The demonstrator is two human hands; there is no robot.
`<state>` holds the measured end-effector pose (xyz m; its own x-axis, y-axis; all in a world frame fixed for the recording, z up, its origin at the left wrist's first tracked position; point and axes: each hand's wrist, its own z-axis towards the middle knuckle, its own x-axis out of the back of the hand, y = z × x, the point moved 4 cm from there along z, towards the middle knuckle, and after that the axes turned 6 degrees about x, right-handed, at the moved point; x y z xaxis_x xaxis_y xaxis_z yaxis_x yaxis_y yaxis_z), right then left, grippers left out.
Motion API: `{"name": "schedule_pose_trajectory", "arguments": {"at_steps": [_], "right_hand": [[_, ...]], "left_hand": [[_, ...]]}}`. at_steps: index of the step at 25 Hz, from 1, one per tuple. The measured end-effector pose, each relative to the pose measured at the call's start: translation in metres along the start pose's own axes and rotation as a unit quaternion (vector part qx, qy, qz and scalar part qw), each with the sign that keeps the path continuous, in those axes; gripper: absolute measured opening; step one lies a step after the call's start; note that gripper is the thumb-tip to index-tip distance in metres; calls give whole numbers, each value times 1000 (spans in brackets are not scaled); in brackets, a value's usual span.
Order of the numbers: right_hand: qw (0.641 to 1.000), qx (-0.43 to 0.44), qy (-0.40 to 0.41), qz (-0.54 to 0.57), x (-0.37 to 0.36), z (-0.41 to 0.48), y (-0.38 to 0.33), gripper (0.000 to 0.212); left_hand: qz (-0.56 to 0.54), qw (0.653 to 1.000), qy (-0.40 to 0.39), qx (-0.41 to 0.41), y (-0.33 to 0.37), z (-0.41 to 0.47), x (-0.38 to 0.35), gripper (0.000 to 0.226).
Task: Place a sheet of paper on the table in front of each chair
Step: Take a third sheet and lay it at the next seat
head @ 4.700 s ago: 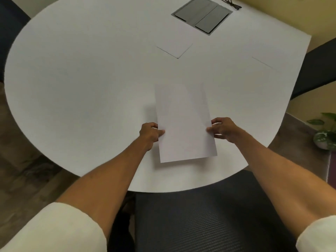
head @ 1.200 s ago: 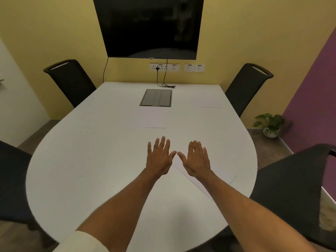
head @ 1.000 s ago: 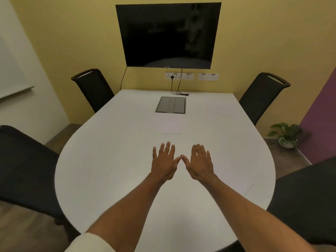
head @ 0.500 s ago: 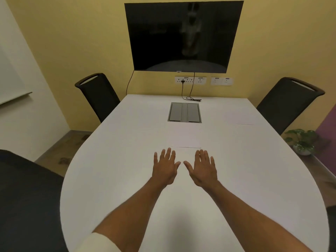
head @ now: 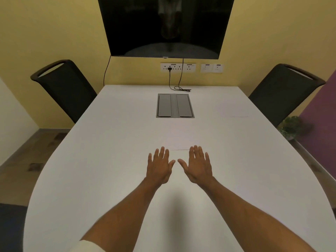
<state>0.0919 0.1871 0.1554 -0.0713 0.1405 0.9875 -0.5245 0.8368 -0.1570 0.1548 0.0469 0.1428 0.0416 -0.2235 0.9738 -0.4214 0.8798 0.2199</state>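
Reaching out flat over the bench (head: pixel 109 160), the left hand (head: pixel 159 167) and the right hand (head: pixel 197 166) are spread wide open, and they hold nothing. The fingers point at the middle of the bench.

Just past the fingertips lies a pile of paper (head: pixel 179 140). It is white on white, so it is hard to see, but its near edge shows as a thin dark line between the two hands. One more sheet (head: pixel 231 110) lies near the far right chair (head: pixel 283 91). The far left chair (head: pixel 65 86) has no sheet in front of it that I can see.

I think the step now is going back to the pile for a new sheet. Next, the hands need to slide forward a little, pinch just the top sheet and lift it away from the rest. Thin paper sticks together, so two may come up at once.

A few seconds ago both hands held a sheet by its sides at the near edge of the bench, by a chair. Now the hands are bare, and the view has swung up and round to face the dark screen (head: pixel 163 26) on the wall.
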Motion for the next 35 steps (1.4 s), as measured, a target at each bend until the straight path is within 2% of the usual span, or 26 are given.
{"name": "schedule_pose_trajectory", "arguments": {"at_steps": [7,16,22,27,31,35], "right_hand": [[998,-22,-49,26,-43,76,19,84],[991,-113,-67,-4,-134,175,85,81],[989,-137,-49,15,-173,229,124,82],[989,-142,-29,-6,-186,248,128,69],[987,-157,-33,4,-185,251,129,57],[988,-148,0,47,-174,250,130,40]], "left_hand": [[-27,997,-46,52,-2,87,-35,64],[52,995,-87,15,-15,198,-125,65],[36,992,-121,20,-21,245,-177,67],[18,996,-86,22,-21,257,-196,75],[43,998,-39,20,-17,255,-195,72],[46,998,-37,22,-16,254,-194,71]]}}
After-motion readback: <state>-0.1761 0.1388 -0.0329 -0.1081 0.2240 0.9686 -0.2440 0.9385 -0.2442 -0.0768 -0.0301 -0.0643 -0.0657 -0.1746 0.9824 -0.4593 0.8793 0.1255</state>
